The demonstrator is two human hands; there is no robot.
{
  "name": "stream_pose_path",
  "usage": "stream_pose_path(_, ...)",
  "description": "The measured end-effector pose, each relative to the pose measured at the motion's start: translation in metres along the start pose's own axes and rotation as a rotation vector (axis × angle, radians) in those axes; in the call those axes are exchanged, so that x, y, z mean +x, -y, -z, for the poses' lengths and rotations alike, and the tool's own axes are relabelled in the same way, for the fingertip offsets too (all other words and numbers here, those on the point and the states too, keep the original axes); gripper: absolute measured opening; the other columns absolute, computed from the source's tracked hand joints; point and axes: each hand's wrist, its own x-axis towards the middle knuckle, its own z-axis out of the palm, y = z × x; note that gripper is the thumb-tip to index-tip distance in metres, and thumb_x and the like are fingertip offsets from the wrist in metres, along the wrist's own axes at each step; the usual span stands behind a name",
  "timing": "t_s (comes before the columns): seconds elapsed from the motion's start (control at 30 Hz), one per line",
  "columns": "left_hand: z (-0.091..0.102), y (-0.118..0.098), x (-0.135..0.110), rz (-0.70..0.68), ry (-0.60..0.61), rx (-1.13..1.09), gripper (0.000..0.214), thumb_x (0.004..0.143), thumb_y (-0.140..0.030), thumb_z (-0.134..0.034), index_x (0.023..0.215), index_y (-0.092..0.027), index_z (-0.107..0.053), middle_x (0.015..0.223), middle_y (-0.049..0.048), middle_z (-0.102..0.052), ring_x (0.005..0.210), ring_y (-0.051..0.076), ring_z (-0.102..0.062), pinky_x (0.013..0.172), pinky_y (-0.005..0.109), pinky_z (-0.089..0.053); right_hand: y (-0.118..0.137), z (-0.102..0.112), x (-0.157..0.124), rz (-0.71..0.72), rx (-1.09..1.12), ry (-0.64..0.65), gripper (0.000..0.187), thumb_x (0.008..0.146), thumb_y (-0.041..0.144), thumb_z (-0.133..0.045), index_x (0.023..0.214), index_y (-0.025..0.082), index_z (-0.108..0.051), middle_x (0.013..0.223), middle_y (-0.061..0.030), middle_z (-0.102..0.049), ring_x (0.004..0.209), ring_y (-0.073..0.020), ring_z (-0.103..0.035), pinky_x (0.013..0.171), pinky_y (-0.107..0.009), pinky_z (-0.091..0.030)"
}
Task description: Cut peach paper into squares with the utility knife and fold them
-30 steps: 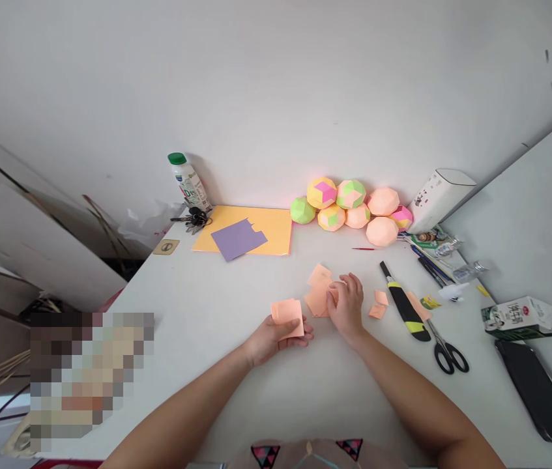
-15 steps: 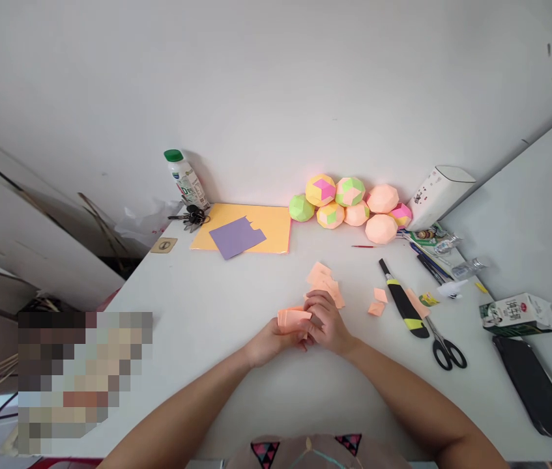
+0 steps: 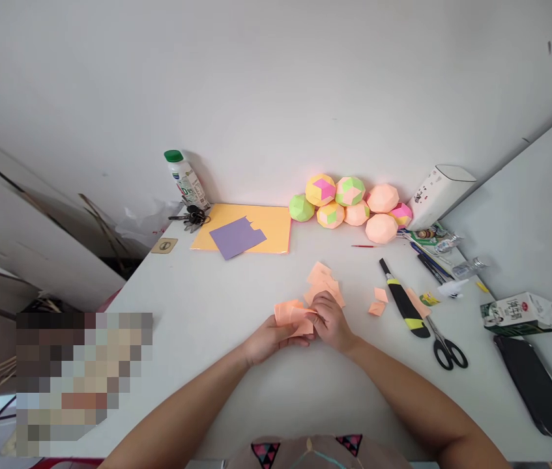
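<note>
Orange paper pieces [image 3: 288, 314] are pinched in my left hand [image 3: 266, 340], its thumb lying across them. My right hand [image 3: 333, 324] grips the right edge of the same paper between thumb and fingers. Folds or overlapping layers show in it, but I cannot tell how many. Just beyond my right hand lies a loose pile of orange paper pieces [image 3: 322, 277]. A few small orange scraps [image 3: 378, 302] rest farther right, beside a black and yellow utility knife [image 3: 406, 306] and black-handled scissors [image 3: 450, 352].
Faceted paper balls [image 3: 350, 192] sit against the wall. A purple sheet [image 3: 237, 238] lies on a yellow one [image 3: 276, 225], near keys [image 3: 194, 216] and a bottle [image 3: 186, 179]. Along the right are pens [image 3: 431, 264], a milk carton [image 3: 515, 314] and a black phone-like slab [image 3: 539, 387].
The orange paper in my hands has been turned and spread, so more of its surface shows. My right hand has shifted slightly to the right, fingers now more closed on the edge.
</note>
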Motion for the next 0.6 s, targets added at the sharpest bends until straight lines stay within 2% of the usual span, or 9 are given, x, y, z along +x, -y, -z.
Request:
stream_pose_path(0.13, 0.0006, 0.0010, 0.0006, 0.007, -0.009, -0.023, 0.038, 0.084, -0.038, -0.063, 0.112, -0.013, -0.064, 0.111, 0.0157, -0.065, 0.102, 0.028, -0.061, 0.089, 0.040, -0.047, 0.0000, 0.0005, -0.0006, -0.024, -0.014, -0.004, 0.027, 0.093, 0.031, -0.046, 0.068, 0.022, -0.051, 0.061, -0.0017, -0.049, 0.071, -0.0195, -0.049, 0.060, -0.033, -0.046)
stream_pose_path(0.27, 0.0021, 0.0027, 0.0015, 0.012, -0.038, -0.040, 0.040, 0.084, -0.036, -0.063, 0.117, -0.013, -0.061, 0.113, 0.0156, -0.063, 0.101, 0.027, -0.062, 0.088, 0.039, -0.048, -0.0008, 0.0027, 0.0005, -0.108, -0.025, -0.072, 0.028, 0.087, 0.032, -0.056, 0.064, 0.023, -0.042, 0.059, 0.0005, -0.045, 0.068, -0.0182, -0.048, 0.057, -0.031, -0.044)
stream_pose_path(0.43, 0.0034, 0.0034, 0.0013, 0.019, -0.046, -0.049, 0.040, 0.084, -0.035, -0.063, 0.118, -0.013, -0.061, 0.115, 0.0157, -0.063, 0.103, 0.028, -0.061, 0.090, 0.040, -0.048, -0.0036, 0.0043, 0.0021, -0.097, -0.017, -0.066, 0.032, 0.091, 0.030, -0.049, 0.061, 0.023, -0.037, 0.056, 0.0007, -0.045, 0.067, -0.0180, -0.047, 0.058, -0.031, -0.045)
stream_pose_path(0.6, 0.0026, 0.0026, 0.0007, 0.010, -0.047, -0.035, 0.044, 0.085, -0.039, -0.062, 0.118, -0.011, -0.060, 0.116, 0.0171, -0.063, 0.106, 0.030, -0.060, 0.090, 0.040, -0.047, -0.0047, 0.0041, 0.0027, -0.068, -0.031, -0.052, 0.032, 0.093, 0.032, -0.044, 0.063, 0.023, -0.041, 0.059, -0.0011, -0.048, 0.069, -0.0188, -0.047, 0.061, -0.033, -0.045)
